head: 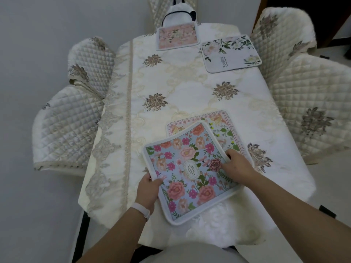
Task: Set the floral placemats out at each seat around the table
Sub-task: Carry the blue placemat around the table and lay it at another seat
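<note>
Table (190,88) w/ cream embroidered cloth, quilted chairs (64,130) on both sides. Blue floral placemat (188,168) is gripped at near end by left hand (147,190) on its left edge and right hand (237,168) on its right edge, lying over a bordered placemat (224,130). Far end: pink placemat (177,37), white-green placemat (230,53) beside it. A white bag (179,13), prob. on the far chair; contents not visible.
</note>
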Demonstrator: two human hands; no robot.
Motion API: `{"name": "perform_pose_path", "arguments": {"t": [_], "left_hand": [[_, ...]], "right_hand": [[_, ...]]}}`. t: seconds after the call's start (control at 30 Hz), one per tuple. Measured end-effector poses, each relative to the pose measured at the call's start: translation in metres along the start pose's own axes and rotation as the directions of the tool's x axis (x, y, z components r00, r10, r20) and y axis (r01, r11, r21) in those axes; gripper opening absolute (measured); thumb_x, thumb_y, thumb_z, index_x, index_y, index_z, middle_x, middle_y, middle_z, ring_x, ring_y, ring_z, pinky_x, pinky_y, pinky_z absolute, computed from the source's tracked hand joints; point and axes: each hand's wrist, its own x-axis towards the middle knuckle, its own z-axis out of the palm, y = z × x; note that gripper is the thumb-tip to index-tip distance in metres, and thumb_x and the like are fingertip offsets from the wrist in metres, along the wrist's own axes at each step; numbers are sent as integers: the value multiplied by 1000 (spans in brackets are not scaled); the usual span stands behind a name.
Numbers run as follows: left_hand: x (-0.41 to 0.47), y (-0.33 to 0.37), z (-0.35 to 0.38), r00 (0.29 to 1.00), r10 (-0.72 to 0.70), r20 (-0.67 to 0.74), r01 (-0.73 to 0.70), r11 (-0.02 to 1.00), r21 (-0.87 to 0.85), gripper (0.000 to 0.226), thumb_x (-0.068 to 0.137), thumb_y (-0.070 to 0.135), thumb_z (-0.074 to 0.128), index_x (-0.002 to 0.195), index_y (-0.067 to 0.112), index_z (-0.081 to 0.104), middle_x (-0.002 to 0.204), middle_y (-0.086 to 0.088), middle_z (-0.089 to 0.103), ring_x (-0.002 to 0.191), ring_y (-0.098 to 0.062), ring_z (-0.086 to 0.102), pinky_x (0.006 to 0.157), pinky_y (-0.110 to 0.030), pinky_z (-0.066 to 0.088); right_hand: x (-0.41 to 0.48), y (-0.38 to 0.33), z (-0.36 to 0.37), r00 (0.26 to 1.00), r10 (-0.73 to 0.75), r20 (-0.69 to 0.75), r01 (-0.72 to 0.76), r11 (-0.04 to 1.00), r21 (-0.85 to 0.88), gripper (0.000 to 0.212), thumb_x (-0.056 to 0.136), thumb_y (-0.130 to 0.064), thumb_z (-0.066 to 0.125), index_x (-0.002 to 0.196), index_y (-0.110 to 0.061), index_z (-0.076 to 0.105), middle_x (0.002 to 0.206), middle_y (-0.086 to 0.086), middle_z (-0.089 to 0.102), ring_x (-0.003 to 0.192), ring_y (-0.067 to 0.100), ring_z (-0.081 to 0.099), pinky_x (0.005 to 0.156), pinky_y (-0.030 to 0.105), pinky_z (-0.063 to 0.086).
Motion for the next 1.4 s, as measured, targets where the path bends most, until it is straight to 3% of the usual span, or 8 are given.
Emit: {"name": "perform_pose_path", "arguments": {"t": [0.1,0.27,0.43,0.6,0.77,0.9,1.07,1.4], "left_hand": [[-1,1,-18,999,12,-45,-14,1000,-25,19,85,13,71,102,18,68,99,-11,74,93,-36,69,85,-57,54],[-12,8,-65,995,41,-91,-52,991,-124,21,87,9,69,108,14,68,99,-10,75,89,-34,71,81,-53,57],[-22,6,-133,984,92,-156,-118,978,-170,20,89,10,67,109,12,66,98,-12,75,85,-33,73,77,-53,58],[-35,-1,-219,967,175,-186,-209,962,-177,26,91,11,65,116,17,65,106,-8,74,91,-32,72,78,-54,58],[-53,-17,-327,938,193,-288,-260,942,-215,19,90,8,65,107,17,65,102,-8,75,85,-28,73,73,-47,60],[-61,-34,-421,929,191,-316,-272,933,-235,26,90,10,66,116,11,63,105,-11,74,89,-33,72,78,-56,57],[-79,-46,-520,904,219,-366,-320,916,-243,25,92,9,63,117,12,63,106,-9,74,89,-29,73,76,-50,59],[-81,-47,-611,854,259,-452,-416,861,-293,31,89,-3,62,111,18,58,106,-8,70,91,-24,71,76,-45,58]], "right_hand": [[-6,-23,5,998,-63,-3,63,998,22,12,89,-21,60,98,-18,52,82,-4,58,71,13,57,58,31,46],[-14,-70,21,993,-110,33,109,994,30,16,88,-20,60,102,-19,53,88,0,62,77,18,62,67,39,55],[-22,-130,54,982,-170,85,165,984,61,17,89,-17,61,104,-18,54,94,0,62,80,15,60,64,33,52],[-45,-200,108,965,-223,138,218,975,51,13,87,-19,60,98,-21,55,94,0,65,83,20,65,75,44,58],[-90,-276,179,948,-254,192,246,967,65,11,89,-19,59,98,-22,54,95,0,66,82,20,67,62,37,58],[-127,-334,247,936,-283,212,276,959,63,8,89,-16,58,95,-19,54,93,2,66,81,20,67,67,39,60],[-168,-391,323,918,-334,215,318,942,108,12,89,-17,59,100,-19,56,94,1,65,81,17,65,61,31,53],[-194,-467,377,901,-402,164,367,907,207,19,88,-18,63,105,-20,56,92,0,67,76,17,68,50,27,53]]}}
